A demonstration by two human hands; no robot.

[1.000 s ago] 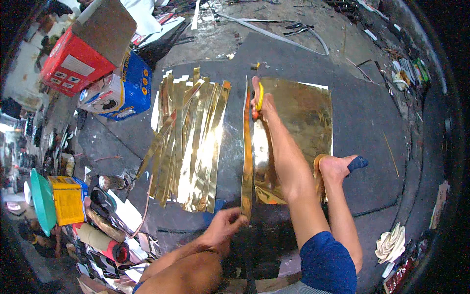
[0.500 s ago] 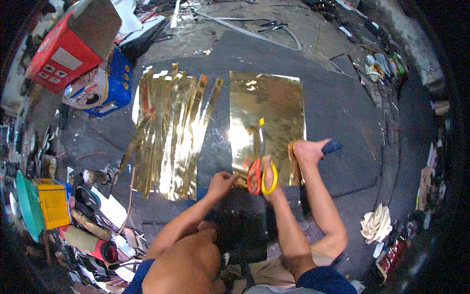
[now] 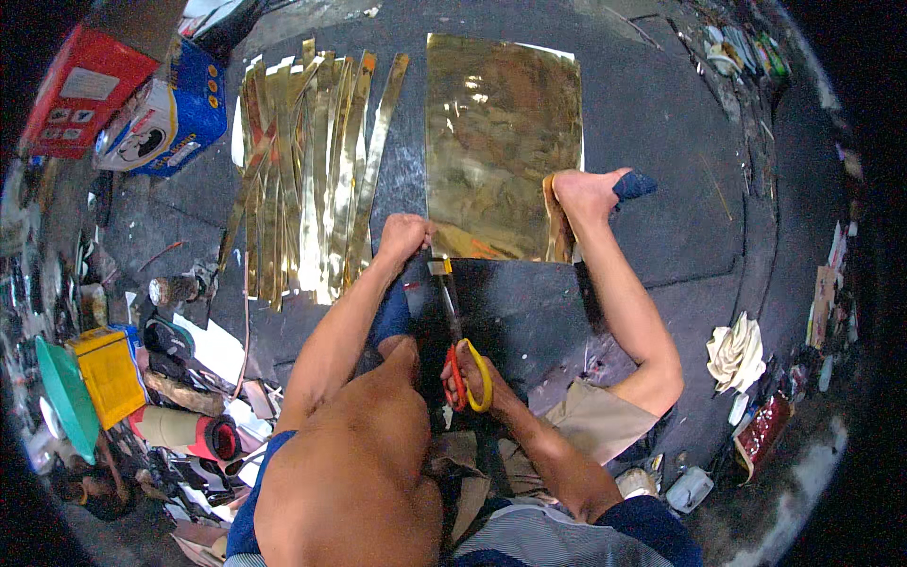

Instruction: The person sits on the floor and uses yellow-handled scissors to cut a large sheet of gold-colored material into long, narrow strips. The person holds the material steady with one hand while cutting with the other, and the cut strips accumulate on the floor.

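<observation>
A shiny gold sheet (image 3: 505, 142) lies flat on the dark floor mat, white showing along its right edge. At its lower left corner my left hand (image 3: 406, 235) is closed, fingertips pinching the edge. My right hand (image 3: 465, 378) grips scissors (image 3: 452, 312) by their red and yellow handles. Their blades point away from me, with a yellow patch near the tip, just below the sheet's bottom edge. Whether the blades are parted is hard to see. My right foot (image 3: 586, 197) presses beside the sheet's lower right corner. Many gold strips (image 3: 316, 180) lie piled to the left.
Red (image 3: 90, 85) and blue (image 3: 194, 109) boxes stand at the far left. Nearer on that side are a yellow container (image 3: 106, 378), a green disc-shaped piece (image 3: 68, 397) and scattered scraps. A crumpled cream cloth (image 3: 735, 352) lies at the right.
My right hand has drawn the scissors back toward me, off the sheet. The whole view has shifted, so sheet and strips sit higher. My left hand stays at the sheet's lower left corner.
</observation>
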